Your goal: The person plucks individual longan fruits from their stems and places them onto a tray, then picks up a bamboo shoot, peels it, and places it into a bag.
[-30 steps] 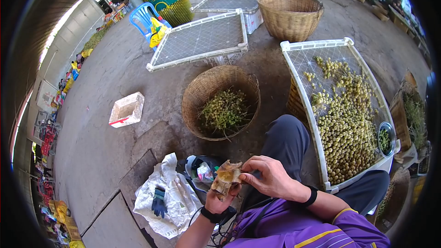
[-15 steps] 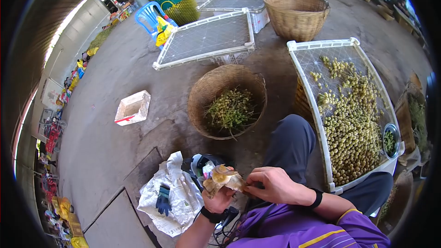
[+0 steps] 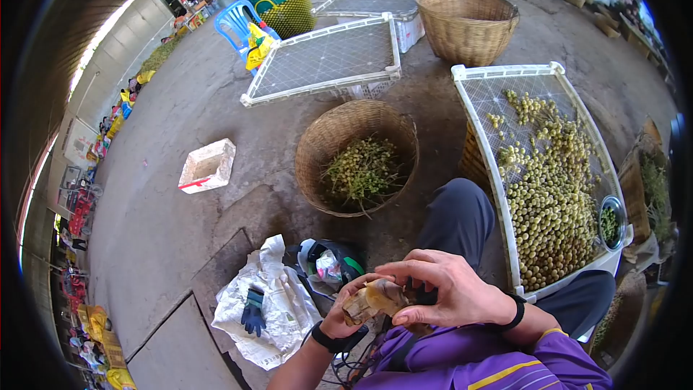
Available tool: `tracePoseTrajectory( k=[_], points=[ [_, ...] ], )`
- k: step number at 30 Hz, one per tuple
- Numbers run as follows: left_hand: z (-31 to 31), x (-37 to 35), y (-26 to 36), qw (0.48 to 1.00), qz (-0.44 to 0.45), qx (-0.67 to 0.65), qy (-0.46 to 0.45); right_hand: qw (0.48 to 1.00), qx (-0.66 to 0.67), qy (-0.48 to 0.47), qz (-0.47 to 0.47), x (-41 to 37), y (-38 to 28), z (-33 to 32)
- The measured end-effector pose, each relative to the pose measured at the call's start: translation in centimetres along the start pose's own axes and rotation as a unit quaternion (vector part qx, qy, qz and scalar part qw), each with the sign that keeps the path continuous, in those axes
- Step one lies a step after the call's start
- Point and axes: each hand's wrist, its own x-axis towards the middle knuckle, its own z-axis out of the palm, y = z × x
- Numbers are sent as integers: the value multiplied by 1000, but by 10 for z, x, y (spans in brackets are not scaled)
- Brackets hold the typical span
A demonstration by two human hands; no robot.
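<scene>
Between my hands, in front of my lap, is a brown leaf-like wrapped bundle (image 3: 373, 300) with a pale, folded surface; what it contains is hidden. My left hand (image 3: 345, 315) grips its near left side with curled fingers. My right hand (image 3: 455, 290) arches over its right end, thumb along the lower edge and fingers on top. Something dark, too covered to name, shows beneath the right fingers. Left of my hands, a dark glove (image 3: 253, 312) lies on a crumpled white sack (image 3: 268, 282). A dark bag-like item (image 3: 315, 251) sits just beyond my left hand.
A wicker basket (image 3: 308, 143) with stemmed green fruit stands ahead. To the right, a white-framed mesh rack (image 3: 498, 166) carries many round yellowish fruits and a metal bowl (image 3: 612, 245). Farther off are a small white box (image 3: 191, 170), another basket (image 3: 465, 29) and a blue chair (image 3: 234, 23).
My right hand has moved left and closed over the bundle. The bundle has shifted slightly right and down and turned; the yellowish inner part seen before no longer shows.
</scene>
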Motion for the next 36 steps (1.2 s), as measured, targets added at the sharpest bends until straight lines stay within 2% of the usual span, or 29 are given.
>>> tracePoseTrajectory(
  k=[5,7,8,10,12,16,19,23,24,25,27,29,30,31,32,33,35,36],
  points=[
    [-3,-1,0,1000,-3,9,-9,998,-43,22,-42,-1,12,7],
    [2,-1,6,1000,-3,0,-22,997,4,68,-47,-1,15,11],
    [5,-3,9,999,-29,34,1,997,5,68,-47,-1,13,11],
    [5,-5,11,996,-57,66,25,997,36,67,-5,-1,9,9],
    [4,-6,11,997,-66,18,-28,996,54,63,23,0,6,6],
    [15,-8,19,996,-84,-18,-20,986,111,50,117,1,7,4],
    [2,-9,13,993,-100,5,-61,978,153,59,128,-1,17,9],
    [26,-9,27,990,-130,-11,-62,977,146,31,150,-2,8,7],
    [38,-10,33,990,-136,-3,-47,976,165,34,135,-3,7,7],
    [42,-11,35,988,-126,-22,-84,975,184,36,118,-4,5,5],
    [74,-17,52,986,-150,12,-71,977,198,-1,79,-4,-13,-8],
    [73,-19,55,976,-137,64,-155,976,214,-21,14,-3,-30,-18],
    [77,-23,57,973,-136,34,-185,970,242,-24,-16,-3,-36,-19],
    [78,-24,59,974,-129,42,-180,962,269,-25,-46,-3,-44,-22],
    [79,-24,61,968,-53,85,-228,949,310,-61,-7,-2,-57,-31],
    [82,-23,62,952,21,129,-275,945,324,-31,-8,-6,-66,-28],
    [111,-20,56,962,63,90,-249,954,283,-79,-58,-7,-74,-36],
    [112,-20,56,957,72,102,-262,951,288,-26,-108,-6,-82,-31]
  ],
)
